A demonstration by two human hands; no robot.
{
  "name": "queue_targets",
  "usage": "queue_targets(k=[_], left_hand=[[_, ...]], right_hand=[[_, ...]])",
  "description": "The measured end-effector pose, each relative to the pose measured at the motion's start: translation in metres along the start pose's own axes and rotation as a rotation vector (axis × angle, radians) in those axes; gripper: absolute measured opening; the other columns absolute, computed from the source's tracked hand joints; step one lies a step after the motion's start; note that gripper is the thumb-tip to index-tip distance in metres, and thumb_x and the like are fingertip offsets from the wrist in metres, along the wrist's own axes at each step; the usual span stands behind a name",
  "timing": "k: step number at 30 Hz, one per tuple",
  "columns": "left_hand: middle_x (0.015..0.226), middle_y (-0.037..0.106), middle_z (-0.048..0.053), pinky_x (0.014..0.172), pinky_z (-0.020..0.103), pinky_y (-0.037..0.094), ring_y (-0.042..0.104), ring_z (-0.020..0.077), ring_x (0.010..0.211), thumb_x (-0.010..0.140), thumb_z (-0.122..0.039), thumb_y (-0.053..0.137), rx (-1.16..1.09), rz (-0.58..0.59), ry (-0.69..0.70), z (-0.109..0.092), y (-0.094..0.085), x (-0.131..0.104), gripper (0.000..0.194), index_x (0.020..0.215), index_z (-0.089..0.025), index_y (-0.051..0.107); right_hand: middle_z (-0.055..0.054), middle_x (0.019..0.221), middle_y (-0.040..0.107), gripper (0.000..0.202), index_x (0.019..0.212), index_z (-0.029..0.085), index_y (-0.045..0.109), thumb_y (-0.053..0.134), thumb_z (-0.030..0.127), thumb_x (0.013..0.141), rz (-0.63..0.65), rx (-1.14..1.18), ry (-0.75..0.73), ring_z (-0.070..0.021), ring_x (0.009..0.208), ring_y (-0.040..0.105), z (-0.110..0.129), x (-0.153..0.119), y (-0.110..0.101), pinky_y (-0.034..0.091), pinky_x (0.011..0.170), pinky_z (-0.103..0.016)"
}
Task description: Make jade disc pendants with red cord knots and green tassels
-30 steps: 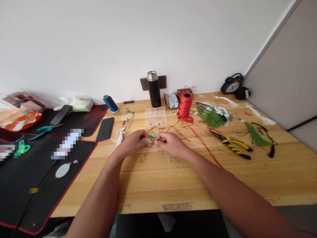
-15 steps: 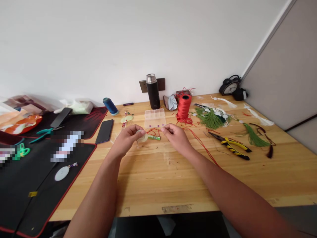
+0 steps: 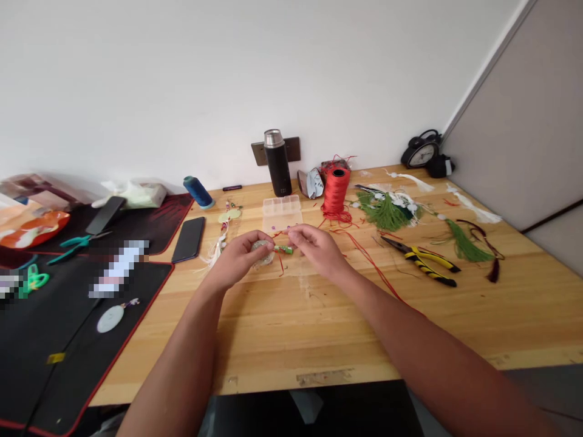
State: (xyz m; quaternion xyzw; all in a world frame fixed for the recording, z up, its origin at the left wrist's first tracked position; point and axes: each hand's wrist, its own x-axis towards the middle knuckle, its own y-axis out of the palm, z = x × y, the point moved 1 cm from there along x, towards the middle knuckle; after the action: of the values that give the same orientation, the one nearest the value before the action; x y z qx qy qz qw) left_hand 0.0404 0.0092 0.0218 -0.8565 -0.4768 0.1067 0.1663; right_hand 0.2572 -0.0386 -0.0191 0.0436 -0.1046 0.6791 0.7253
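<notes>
My left hand point(image 3: 237, 260) is closed, thumb against fingers, on a pale round pendant point(image 3: 262, 257) that shows below its fingertips. A red cord point(image 3: 281, 265) hangs from near the pendant and stretches toward the other hand. Opposite it, my right hand point(image 3: 317, 247) is pinched closed on the far end of the red cord; its fingertips are small and partly hidden. A green cylindrical object point(image 3: 285, 249) lies on the table between the hands. Just behind them stands a clear compartment box point(image 3: 282, 213) with purple beads near its front edge.
Behind are a black thermos point(image 3: 277, 164), a red thread spool point(image 3: 337, 193) and a blue spool point(image 3: 198, 192). Pliers point(image 3: 423, 261) and green tassels point(image 3: 387, 212) lie to the right. A phone point(image 3: 188, 239) and a black mat point(image 3: 59, 321) are on the left.
My right hand has moved left, so the hands are closer together. A piece of red cord now hangs below the left fingertips. The view has shifted slightly.
</notes>
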Motion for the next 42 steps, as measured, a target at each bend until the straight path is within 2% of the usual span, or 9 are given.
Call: queue_targets(k=[3, 5, 9, 12, 16, 23, 32, 39, 42], left_hand=[[0.087, 0.071, 0.002, 0.074, 0.03, 0.044, 0.06, 0.0179, 0.078, 0.092, -0.051, 0.073, 0.035, 0.027, 0.021, 0.0, 0.003, 0.0, 0.032, 0.097, -0.02, 0.074], [0.091, 0.074, 0.003, 0.079, 0.032, 0.047, 0.063, 0.0197, 0.084, 0.093, -0.052, 0.072, 0.041, 0.049, 0.031, -0.001, 0.004, 0.001, 0.033, 0.099, -0.02, 0.074], [0.096, 0.077, 0.005, 0.086, 0.034, 0.05, 0.067, 0.0221, 0.091, 0.093, -0.052, 0.072, 0.033, 0.056, 0.042, 0.0, 0.005, 0.001, 0.034, 0.102, -0.02, 0.074], [0.099, 0.077, 0.005, 0.088, 0.035, 0.05, 0.068, 0.0223, 0.093, 0.094, -0.05, 0.072, 0.043, 0.032, 0.043, 0.003, 0.003, 0.001, 0.031, 0.101, -0.02, 0.074], [0.096, 0.076, 0.004, 0.084, 0.033, 0.048, 0.065, 0.0205, 0.089, 0.094, -0.049, 0.073, 0.052, 0.01, 0.024, 0.004, 0.001, 0.001, 0.03, 0.101, -0.02, 0.074], [0.093, 0.074, 0.003, 0.082, 0.032, 0.045, 0.062, 0.0195, 0.085, 0.091, -0.05, 0.075, 0.014, -0.001, 0.018, 0.0, 0.002, 0.001, 0.032, 0.099, -0.02, 0.075], [0.088, 0.071, 0.002, 0.075, 0.03, 0.043, 0.059, 0.0169, 0.079, 0.09, -0.052, 0.079, -0.204, 0.067, -0.052, 0.013, -0.001, 0.002, 0.033, 0.096, -0.02, 0.075], [0.081, 0.067, 0.001, 0.069, 0.029, 0.041, 0.055, 0.0157, 0.073, 0.089, -0.055, 0.08, -0.18, 0.114, -0.098, 0.013, -0.003, 0.002, 0.036, 0.098, -0.02, 0.074], [0.085, 0.07, 0.001, 0.072, 0.03, 0.043, 0.057, 0.0164, 0.076, 0.083, -0.051, 0.085, -0.177, 0.151, -0.101, 0.01, -0.002, 0.001, 0.04, 0.107, -0.021, 0.074]], right_hand=[[-0.008, 0.115, 0.077, 0.039, 0.111, 0.022, 0.076, 0.064, 0.058, 0.102, 0.105, 0.066, 0.008, -0.0224, 0.104, 0.071, 0.002, -0.003, 0.005, 0.053, 0.089, -0.035], [-0.008, 0.111, 0.077, 0.039, 0.109, 0.021, 0.075, 0.064, 0.058, 0.102, 0.174, 0.101, 0.021, -0.0219, 0.102, 0.07, 0.003, -0.006, 0.009, 0.053, 0.091, -0.035], [-0.005, 0.093, 0.073, 0.04, 0.102, 0.019, 0.071, 0.065, 0.059, 0.101, 0.294, 0.17, 0.099, -0.0196, 0.087, 0.067, 0.001, -0.01, 0.015, 0.052, 0.084, -0.035], [-0.002, 0.082, 0.068, 0.033, 0.1, 0.019, 0.069, 0.069, 0.052, 0.099, 0.337, 0.176, 0.145, -0.0168, 0.074, 0.063, -0.002, -0.012, 0.016, 0.051, 0.073, -0.033], [0.002, 0.075, 0.064, 0.024, 0.097, 0.02, 0.067, 0.068, 0.044, 0.098, 0.328, 0.099, 0.176, -0.0141, 0.064, 0.057, -0.003, -0.012, 0.014, 0.046, 0.063, -0.03], [0.001, 0.071, 0.065, 0.025, 0.08, 0.02, 0.065, 0.063, 0.036, 0.1, 0.346, 0.011, 0.114, -0.0127, 0.061, 0.056, 0.0, -0.011, 0.011, 0.043, 0.062, -0.029], [0.001, 0.071, 0.065, 0.023, 0.082, 0.02, 0.068, 0.064, 0.034, 0.099, 0.328, 0.008, 0.107, -0.0133, 0.063, 0.057, 0.004, -0.011, 0.011, 0.044, 0.065, -0.029], [0.002, 0.07, 0.064, 0.024, 0.08, 0.02, 0.066, 0.064, 0.035, 0.099, 0.334, -0.005, 0.109, -0.0124, 0.061, 0.054, 0.004, -0.01, 0.011, 0.041, 0.063, -0.028], [0.002, 0.07, 0.064, 0.021, 0.084, 0.019, 0.068, 0.065, 0.036, 0.097, 0.324, 0.005, 0.112, -0.0129, 0.063, 0.056, 0.001, -0.009, 0.011, 0.042, 0.063, -0.028]])
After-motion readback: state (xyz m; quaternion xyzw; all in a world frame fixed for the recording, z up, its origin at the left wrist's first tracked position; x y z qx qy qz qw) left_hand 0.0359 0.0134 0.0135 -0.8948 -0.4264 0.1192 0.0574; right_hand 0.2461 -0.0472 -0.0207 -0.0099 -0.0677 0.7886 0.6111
